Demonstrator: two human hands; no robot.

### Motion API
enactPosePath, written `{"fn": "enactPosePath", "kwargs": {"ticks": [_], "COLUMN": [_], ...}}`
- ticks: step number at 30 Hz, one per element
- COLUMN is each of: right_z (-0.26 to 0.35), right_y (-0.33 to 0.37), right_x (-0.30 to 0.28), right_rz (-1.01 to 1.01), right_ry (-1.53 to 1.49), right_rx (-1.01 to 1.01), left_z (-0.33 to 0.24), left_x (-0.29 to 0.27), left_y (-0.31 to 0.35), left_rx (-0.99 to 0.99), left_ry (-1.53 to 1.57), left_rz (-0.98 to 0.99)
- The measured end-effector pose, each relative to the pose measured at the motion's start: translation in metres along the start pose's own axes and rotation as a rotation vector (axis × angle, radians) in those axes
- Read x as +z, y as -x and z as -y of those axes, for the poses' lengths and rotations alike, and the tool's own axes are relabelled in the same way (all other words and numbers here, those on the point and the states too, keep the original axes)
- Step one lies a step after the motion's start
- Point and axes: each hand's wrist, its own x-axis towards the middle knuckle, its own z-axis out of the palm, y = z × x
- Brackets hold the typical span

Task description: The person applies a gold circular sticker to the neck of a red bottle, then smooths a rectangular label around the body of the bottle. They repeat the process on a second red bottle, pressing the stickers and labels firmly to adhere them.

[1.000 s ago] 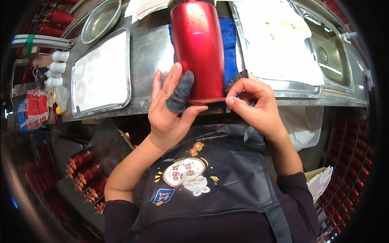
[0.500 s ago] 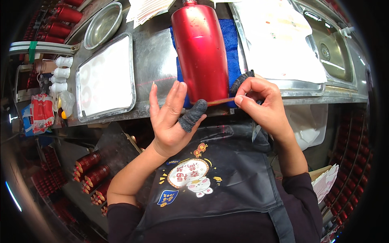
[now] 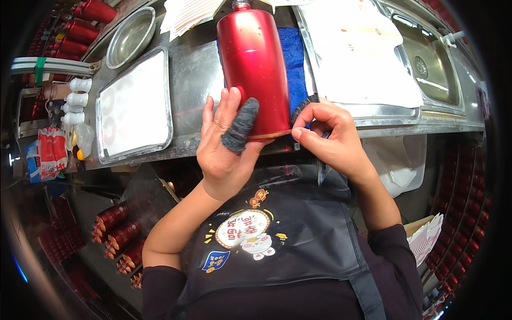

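A large glossy red bottle [image 3: 255, 64] lies on a blue towel [image 3: 294, 53], its base toward me and its neck pointing away. Along the base edge runs a thin golden-orange strip [image 3: 271, 135]. My left hand [image 3: 220, 146] rests against the bottle's left side near the base, fingers stretched out and the thumb by the bottom edge. A grey knitted cover [image 3: 241, 125] wraps one of its fingers. At the base's right corner, my right hand [image 3: 330, 140] pinches the strip's end between thumb and forefinger. A dark knitted cover [image 3: 304, 108] is on another right finger.
On the metal counter, a tray with a white sheet [image 3: 133, 106] and a metal bowl [image 3: 131, 37] stand at left. White sheets [image 3: 362, 69] lie on a tray at right, beside a sink [image 3: 426, 64]. Several red bottles [image 3: 114, 217] stand below left.
My left hand has moved from the strip at the base up against the bottle's left side. My right hand, still pinching the strip, has come closer to the base, and the strip lies along its edge.
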Motion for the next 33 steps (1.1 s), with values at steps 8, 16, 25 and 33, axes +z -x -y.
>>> {"fn": "enactPosePath", "kwargs": {"ticks": [8, 16, 25, 33], "right_z": [0.007, 0.001, -0.001, -0.008], "right_y": [0.004, 0.001, -0.002, -0.001], "right_x": [-0.001, -0.002, 0.002, 0.000], "right_rz": [-0.033, -0.031, -0.036, -0.038], "right_ry": [-0.040, -0.080, -0.075, 0.059], "right_rx": [-0.061, -0.049, -0.021, -0.012], "left_z": [0.008, 0.008, -0.013, -0.002], "left_x": [-0.023, -0.021, -0.016, -0.003], "left_y": [0.033, 0.027, -0.001, -0.005], "left_rx": [-0.011, 0.119, 0.210, 0.017], "left_ry": [-0.043, -0.164, -0.314, -0.123], "left_rz": [0.116, 0.154, 0.148, 0.030]}}
